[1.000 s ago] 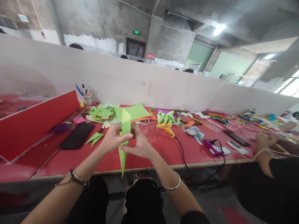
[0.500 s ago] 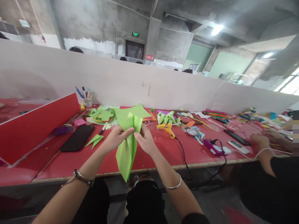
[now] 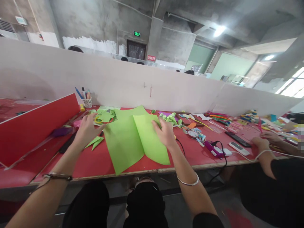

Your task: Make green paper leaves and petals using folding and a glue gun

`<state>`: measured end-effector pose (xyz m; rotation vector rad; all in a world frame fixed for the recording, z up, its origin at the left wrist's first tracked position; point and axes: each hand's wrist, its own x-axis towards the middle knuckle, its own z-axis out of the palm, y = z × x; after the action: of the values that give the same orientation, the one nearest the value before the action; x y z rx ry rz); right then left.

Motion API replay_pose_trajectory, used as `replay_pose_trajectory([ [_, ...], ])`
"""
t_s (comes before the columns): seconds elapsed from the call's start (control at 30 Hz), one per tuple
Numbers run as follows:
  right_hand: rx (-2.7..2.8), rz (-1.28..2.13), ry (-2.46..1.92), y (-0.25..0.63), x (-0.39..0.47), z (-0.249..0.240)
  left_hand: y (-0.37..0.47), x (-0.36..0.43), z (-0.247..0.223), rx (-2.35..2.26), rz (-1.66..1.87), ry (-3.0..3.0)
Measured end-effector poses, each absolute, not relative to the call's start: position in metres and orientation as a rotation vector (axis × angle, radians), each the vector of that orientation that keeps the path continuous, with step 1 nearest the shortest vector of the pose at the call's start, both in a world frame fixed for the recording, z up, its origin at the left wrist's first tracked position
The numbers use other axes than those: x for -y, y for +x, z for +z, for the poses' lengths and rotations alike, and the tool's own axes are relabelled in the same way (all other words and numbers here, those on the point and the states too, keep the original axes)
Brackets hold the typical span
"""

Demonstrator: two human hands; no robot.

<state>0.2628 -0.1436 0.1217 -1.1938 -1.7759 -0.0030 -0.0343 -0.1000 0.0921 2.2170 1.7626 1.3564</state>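
A light green sheet of paper [image 3: 124, 145] lies spread over the front of the table, with a crease down its middle and its right half [image 3: 152, 139] lifted and curved. My right hand [image 3: 165, 133] grips the outer edge of that raised half, thumb on its near face. At the sheet's left edge, my left hand [image 3: 88, 131] is open with fingers spread, its thumb tip close to the paper; whether it touches I cannot tell. Behind lies another green sheet [image 3: 135, 110]. A small folded green paper piece [image 3: 95, 143] sits beside my left wrist.
Green scraps [image 3: 105, 114] lie at the back, near a pen cup [image 3: 87, 103]. A red board [image 3: 42, 126] stands at left, beside a black phone [image 3: 66, 144]. Rightward are a tape roll [image 3: 192, 134], a purple device [image 3: 213, 149] and a co-worker's hands [image 3: 261, 144].
The green sheet, gathered and folded between both hands before, is now opened out flat on the table. My hands have moved apart, and the left has let go of it.
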Motion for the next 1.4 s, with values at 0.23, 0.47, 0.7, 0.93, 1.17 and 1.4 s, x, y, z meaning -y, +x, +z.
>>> replay_pose_trajectory([
  [0.23,1.830,0.129,-1.031,0.254,0.157,0.134,0.052,0.102,0.126,-1.650,1.373,2.532],
  [0.47,1.529,0.194,-1.023,0.260,0.156,0.128,0.067,0.097,0.131,-1.513,1.531,2.263],
  [0.7,1.399,0.335,-1.151,0.261,0.146,0.107,0.055,0.099,0.134,-1.273,1.389,1.958],
  [0.93,1.364,0.384,-1.229,0.265,0.138,0.083,0.040,0.086,0.129,-1.134,1.232,1.945],
  [1.17,1.389,0.286,-1.274,0.264,0.136,0.071,0.041,0.077,0.131,-1.377,1.163,1.947],
  [1.4,1.367,0.229,-1.314,0.261,0.137,0.065,0.043,0.075,0.127,-1.475,1.152,2.005],
])
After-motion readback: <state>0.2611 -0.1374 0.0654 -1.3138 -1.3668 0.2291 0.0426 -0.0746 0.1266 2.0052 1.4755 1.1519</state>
